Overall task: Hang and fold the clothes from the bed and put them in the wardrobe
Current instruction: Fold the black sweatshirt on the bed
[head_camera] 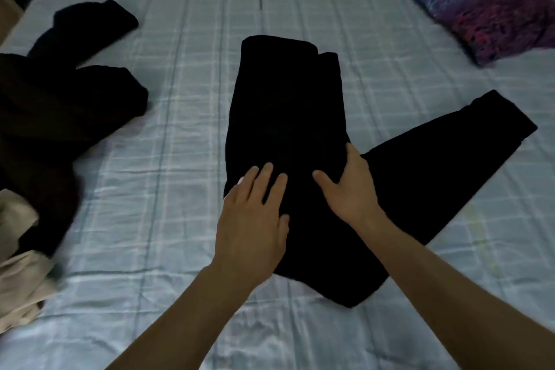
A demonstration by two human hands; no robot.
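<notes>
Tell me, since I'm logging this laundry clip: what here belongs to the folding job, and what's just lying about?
Job: black trousers, left hand, right hand, dark clothes pile, beige garment.
Lying about: pillow, bed sheet.

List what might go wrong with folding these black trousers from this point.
1. One leg of the black trousers splays right while the other is doubled up; pressing now with the left hand and right hand may set a crooked fold.
2. The dark clothes pile lies nearby; black on black in dim light could get mixed up.
</notes>
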